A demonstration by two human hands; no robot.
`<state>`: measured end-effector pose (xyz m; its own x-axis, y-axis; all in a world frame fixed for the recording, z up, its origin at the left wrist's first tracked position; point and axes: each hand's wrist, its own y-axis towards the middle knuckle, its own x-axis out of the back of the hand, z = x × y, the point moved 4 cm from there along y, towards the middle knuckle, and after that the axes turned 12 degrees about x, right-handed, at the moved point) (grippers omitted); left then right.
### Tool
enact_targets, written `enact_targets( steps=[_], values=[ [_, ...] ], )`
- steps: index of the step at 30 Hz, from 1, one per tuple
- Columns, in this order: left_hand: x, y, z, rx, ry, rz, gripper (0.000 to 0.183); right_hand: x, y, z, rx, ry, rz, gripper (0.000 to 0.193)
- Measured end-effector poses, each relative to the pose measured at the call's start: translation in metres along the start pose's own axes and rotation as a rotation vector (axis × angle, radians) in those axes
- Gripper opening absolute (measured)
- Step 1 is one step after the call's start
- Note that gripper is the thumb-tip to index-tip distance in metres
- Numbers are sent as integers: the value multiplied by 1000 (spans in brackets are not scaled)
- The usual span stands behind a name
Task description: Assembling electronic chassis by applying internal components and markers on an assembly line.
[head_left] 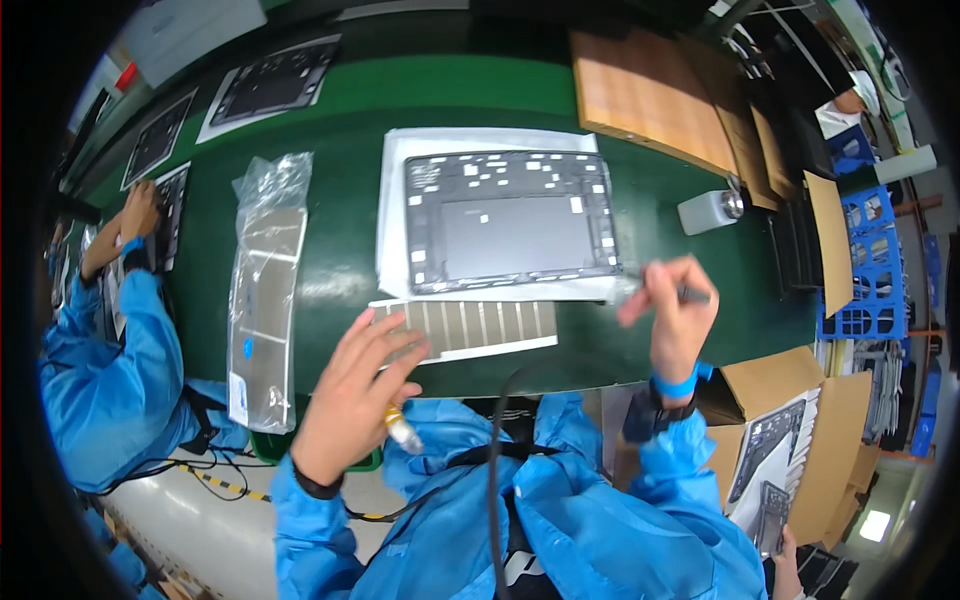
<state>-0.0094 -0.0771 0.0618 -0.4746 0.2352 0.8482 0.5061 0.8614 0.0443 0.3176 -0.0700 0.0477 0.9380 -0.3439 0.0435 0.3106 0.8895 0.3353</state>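
Observation:
My left hand (pixel 355 395) reaches over the left end of a sheet of grey-brown strips (pixel 495 325), its fingertips at the sheet. A short yellow-and-white tool (pixel 402 430) sticks out from under its palm and looks held by the curled fingers. My right hand (pixel 682 318) is pinched round a slim dark tool (pixel 692 294); blur hides the tool's tip, near the panel's lower right corner. The black tablet-sized panel (pixel 515 235), dotted with small white patches, lies on white sheeting (pixel 393 215) beyond the strip sheet.
Left of the panel lies a clear plastic bag (pixel 268 310) with more strip sheets. A white bottle (pixel 708 212) stands at the right, before wooden boards (pixel 650 100). Beside me an open carton (pixel 725 450) holds panels. A co-worker's hand (pixel 140 212) handles another panel at the left.

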Motion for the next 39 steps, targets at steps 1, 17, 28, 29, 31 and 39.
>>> enact_targets(
  steps=[1, 17, 28, 29, 31, 39],
  values=[
    [14, 17, -12, -56, -4, 20, 46, 10, 24, -2, 42, -27, 14, 20],
    [-72, 246, -21, -531, 510, 148, 68, 29, 134, -109, -151, 133, 178, 17],
    [-71, 269, -25, -478, 375, 199, 71, 27, 141, -118, -174, 178, 195, 16],
    [-73, 270, -25, -480, 370, 202, 71, 27, 141, -118, -178, 179, 202, 16],
    [-74, 270, -24, -472, 379, 204, 71, 27, 142, -119, -184, 178, 211, 16],
    [-75, 273, -26, -451, 361, 199, 71, 26, 143, -119, -177, 194, 231, 16]
  ],
)
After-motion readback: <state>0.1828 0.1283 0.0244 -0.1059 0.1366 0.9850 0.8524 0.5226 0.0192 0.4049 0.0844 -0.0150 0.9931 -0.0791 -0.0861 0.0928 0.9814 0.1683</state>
